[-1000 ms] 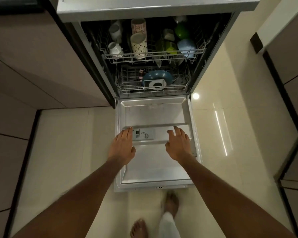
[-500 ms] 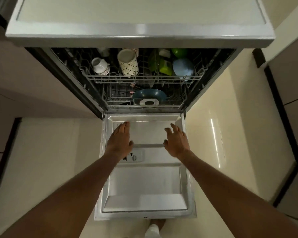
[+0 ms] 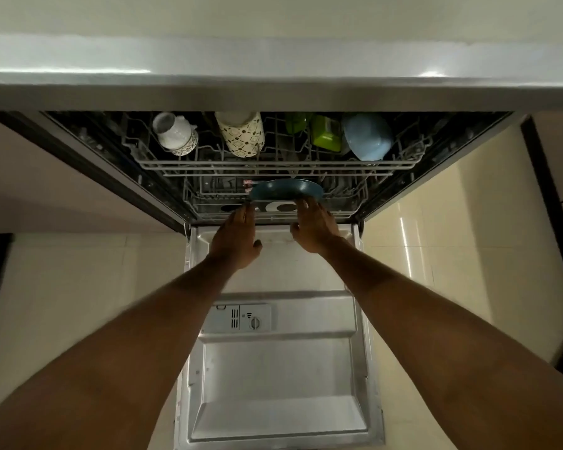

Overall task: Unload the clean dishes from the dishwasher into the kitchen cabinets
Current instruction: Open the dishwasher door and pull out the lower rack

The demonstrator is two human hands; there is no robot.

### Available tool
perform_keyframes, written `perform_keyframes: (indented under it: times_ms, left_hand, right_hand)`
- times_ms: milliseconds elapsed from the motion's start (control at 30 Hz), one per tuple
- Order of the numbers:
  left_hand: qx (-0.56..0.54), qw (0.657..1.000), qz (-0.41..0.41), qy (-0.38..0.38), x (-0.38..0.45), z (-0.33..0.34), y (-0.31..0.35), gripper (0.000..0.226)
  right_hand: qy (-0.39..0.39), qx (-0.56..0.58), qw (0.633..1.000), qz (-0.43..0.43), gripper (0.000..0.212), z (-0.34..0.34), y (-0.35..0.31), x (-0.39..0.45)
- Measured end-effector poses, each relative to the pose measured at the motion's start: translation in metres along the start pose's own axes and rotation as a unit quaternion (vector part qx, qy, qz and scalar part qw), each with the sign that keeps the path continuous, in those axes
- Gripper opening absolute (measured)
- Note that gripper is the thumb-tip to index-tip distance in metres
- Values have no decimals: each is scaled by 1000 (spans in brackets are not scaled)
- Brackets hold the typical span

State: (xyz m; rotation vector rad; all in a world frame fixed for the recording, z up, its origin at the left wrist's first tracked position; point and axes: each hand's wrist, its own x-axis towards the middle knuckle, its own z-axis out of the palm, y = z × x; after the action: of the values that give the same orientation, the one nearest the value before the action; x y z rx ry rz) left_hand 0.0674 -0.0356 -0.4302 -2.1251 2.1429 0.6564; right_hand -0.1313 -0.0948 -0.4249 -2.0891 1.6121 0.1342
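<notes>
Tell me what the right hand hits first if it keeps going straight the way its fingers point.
Most likely the dark blue plate in the lower rack; the right hand already reaches its rim, though contact is unclear.

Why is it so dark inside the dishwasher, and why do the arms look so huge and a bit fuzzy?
Head view: the countertop shades the dishwasher, so the racks sit in gloom; glare streaks the floor tile; the wide lens swells the arms near the camera; the left hand and right hand are slightly motion-blurred.
</notes>
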Motion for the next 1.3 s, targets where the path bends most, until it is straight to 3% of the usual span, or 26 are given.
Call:
perform_keyframes:
  times_ms: [267,367,467,933,1033,1233,1300]
  left_hand:
    - [-6,1000,21,-21,50,1,-6,74]
    - [-27,999,16,-13,53,7,-6,67]
    - [-38,999,13,-3,51,12,-6,71]
    - [-44,999,-16,-9,-13,39,8,93]
    - [-53,998,-26,-11,-10,37,11,89]
    - [-32,998,-34,-30,-5,32,8,82]
    - [-41,998,-28,-29,-1,30,4,81]
  right_hand:
    - [11,45,999,26,62,18,4,34]
    - [5,42,999,20,72,22,7,36]
    - [-6,30,999,16,78,23,7,36]
    - [-27,-17,999,34,47,43,6,-13]
    - [-24,-9,998,49,37,36,0,-11]
    - [-14,5,998,57,39,39,0,-10]
    - [1,60,996,70,45,38,-1,-11]
